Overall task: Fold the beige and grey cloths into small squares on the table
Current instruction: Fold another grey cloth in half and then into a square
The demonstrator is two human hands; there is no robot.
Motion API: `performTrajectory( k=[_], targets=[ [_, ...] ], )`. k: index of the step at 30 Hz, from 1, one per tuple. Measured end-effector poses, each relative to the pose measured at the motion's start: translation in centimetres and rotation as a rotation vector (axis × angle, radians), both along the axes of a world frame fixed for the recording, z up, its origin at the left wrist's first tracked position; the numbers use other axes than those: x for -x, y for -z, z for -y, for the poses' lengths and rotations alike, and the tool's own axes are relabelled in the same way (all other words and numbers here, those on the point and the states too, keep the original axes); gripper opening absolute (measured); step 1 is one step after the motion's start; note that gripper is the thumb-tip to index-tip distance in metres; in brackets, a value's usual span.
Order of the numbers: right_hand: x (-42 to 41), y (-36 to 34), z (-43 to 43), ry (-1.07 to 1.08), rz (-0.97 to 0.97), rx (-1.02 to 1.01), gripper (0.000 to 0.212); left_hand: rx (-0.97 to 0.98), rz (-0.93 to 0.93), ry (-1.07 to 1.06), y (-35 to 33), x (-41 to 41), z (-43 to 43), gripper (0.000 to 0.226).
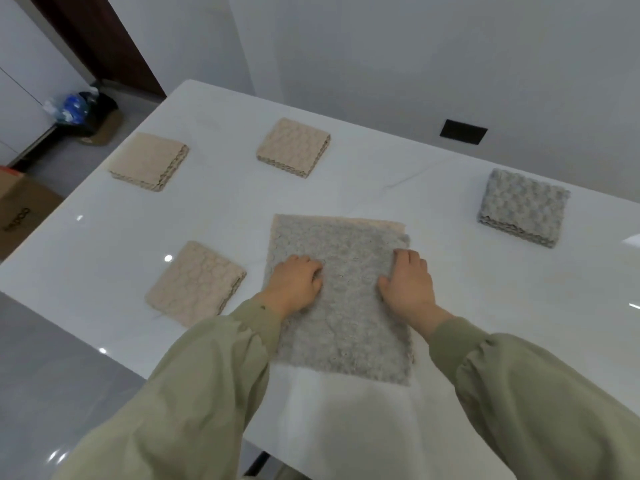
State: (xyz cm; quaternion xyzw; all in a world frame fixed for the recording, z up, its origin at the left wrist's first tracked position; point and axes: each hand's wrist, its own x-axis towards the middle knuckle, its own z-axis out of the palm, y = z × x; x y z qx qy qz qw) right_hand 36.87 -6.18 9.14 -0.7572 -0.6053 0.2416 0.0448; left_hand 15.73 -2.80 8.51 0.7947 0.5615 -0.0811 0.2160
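Cardboard box (20, 209) cut off at left edge, print unreadable

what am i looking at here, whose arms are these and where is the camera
There is no machine here. A person wears a camera on the head, looking forward and down, so the arms in green sleeves are their own. On the white table lie three beige folded squares and one grey folded square. In front of the person lies a larger grey cloth, only partly folded, with a beige edge showing at its far side. The left hand and right hand press on it, fingers curled into the fabric. Nothing is lifted.
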Motion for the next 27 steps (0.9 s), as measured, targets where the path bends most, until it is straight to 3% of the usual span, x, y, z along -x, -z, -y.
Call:
performTrajectory(
  k=[4, 9, 15, 19, 23, 25, 27],
  targets=[
    [0.2, 0.0, -3.2, -0.086, 0.062, 0.031, 0.051, -0.215, 0.006, -0.112, 1.0, -0.5, -3.4, 0.029],
    [-0.1, 0.8, -6.6, -0.166, 0.187, -0.013, 0.050, -0.219, -0.021, -0.108, 2.6, -0.7, -7.1, 0.046],
    [0.1, 1.8, -7.8, -0.274, 0.414, -0.087, 0.026, -0.310, -0.040, -0.037, 3.1, 0.0, -9.2, 0.028],
    [0.7, 1.5, -7.4, -0.280, 0.452, -0.149, 0.020, -0.280, 0.025, -0.015, 2.4, 0.6, -9.4, 0.005],
    [0.8, 0.4, -7.1, -0.250, 0.428, -0.102, 0.019, -0.135, 0.171, -0.064, 1.4, 1.2, -9.0, 0.019],
    [0.7, -0.3, -6.9, -0.219, 0.372, -0.128, 0.011, -0.026, 0.260, -0.089, 0.6, 1.0, -8.8, 0.023],
    [0.7, -1.1, -6.7, -0.186, 0.268, -0.112, 0.015, 0.082, 0.390, -0.146, -0.3, 0.6, -8.5, 0.029]
  ],
)
